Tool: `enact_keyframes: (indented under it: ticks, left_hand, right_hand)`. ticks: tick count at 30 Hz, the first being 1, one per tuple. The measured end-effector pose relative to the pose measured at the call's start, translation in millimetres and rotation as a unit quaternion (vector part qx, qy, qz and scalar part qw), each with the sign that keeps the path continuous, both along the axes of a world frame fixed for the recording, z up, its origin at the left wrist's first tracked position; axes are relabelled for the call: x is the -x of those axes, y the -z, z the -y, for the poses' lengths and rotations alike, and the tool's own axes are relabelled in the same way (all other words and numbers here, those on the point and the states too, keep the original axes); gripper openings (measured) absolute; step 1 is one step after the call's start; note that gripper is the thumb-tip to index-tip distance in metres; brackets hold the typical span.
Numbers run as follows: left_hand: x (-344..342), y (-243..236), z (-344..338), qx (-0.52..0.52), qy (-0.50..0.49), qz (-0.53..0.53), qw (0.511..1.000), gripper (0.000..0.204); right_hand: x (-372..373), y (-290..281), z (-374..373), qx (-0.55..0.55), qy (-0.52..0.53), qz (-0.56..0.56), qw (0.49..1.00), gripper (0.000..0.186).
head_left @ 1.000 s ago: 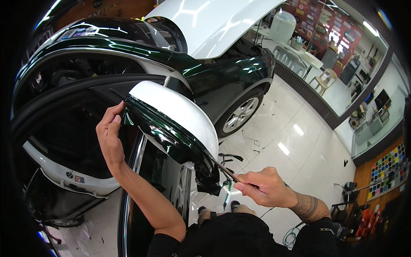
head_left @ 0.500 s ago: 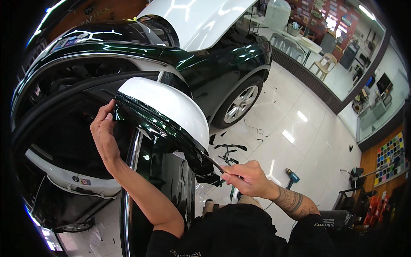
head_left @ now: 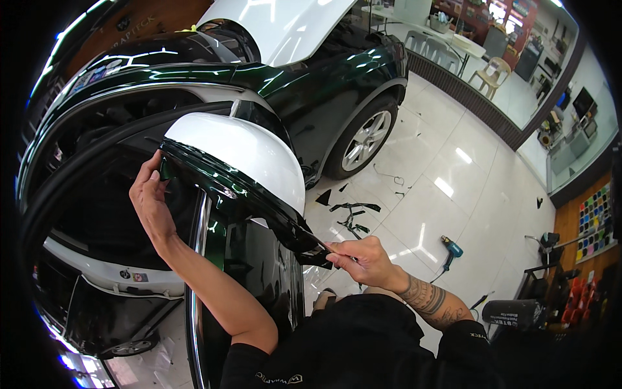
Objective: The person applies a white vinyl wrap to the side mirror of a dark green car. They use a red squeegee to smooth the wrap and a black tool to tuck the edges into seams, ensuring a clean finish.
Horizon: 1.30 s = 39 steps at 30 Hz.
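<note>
A white side-mirror housing [head_left: 236, 152] juts from the dark green car's open door [head_left: 245, 259], with glossy dark green film [head_left: 230, 194] along its lower side. My left hand [head_left: 152, 201] grips the left end of that film, fingertips at the mirror's corner, thumb on a folded flap. My right hand [head_left: 364, 259] is closed around a thin, dark tool [head_left: 319, 241], whose tip is at the film near the mirror's right end. Loose film hangs just below that tip; exactly where the tip touches is hard to tell.
Behind the mirror are the car's fender, front wheel [head_left: 363, 139] and raised white bonnet [head_left: 285, 26]. Film scraps [head_left: 353, 209] and a teal heat gun [head_left: 451, 247] lie on the floor [head_left: 473, 181]. A black roll [head_left: 512, 313], swatch board [head_left: 595, 223] and glass-walled room stand at right.
Both hands and the mirror sit higher and further left in the picture, as does the background. The heat gun shows more fully. My grips look the same.
</note>
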<state>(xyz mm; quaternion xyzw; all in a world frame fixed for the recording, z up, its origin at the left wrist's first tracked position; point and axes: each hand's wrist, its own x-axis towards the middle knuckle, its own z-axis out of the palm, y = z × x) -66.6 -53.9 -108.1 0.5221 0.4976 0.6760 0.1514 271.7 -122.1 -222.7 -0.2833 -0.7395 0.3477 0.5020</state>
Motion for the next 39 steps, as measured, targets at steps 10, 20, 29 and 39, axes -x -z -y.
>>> enact_keyframes:
  ticks: [10, 20, 29, 39]
  left_hand:
    - [10, 4, -3, -0.011, 0.030, -0.003, 0.999, 0.044]
    - [13, 4, -3, -0.012, 0.030, -0.021, 0.999, 0.043]
    - [14, 3, -4, -0.014, 0.034, -0.016, 0.999, 0.044]
    - [15, 6, -6, -0.023, 0.045, -0.007, 0.999, 0.044]
  right_hand:
    - [2, 23, 8, 0.026, 0.012, 0.003, 1.000, 0.011]
    - [7, 37, 9, 0.020, 0.030, 0.003, 0.999, 0.010]
    - [8, 41, 9, 0.015, 0.048, 0.015, 0.999, 0.010]
    - [6, 49, 6, -0.005, 0.066, 0.051, 0.997, 0.015]
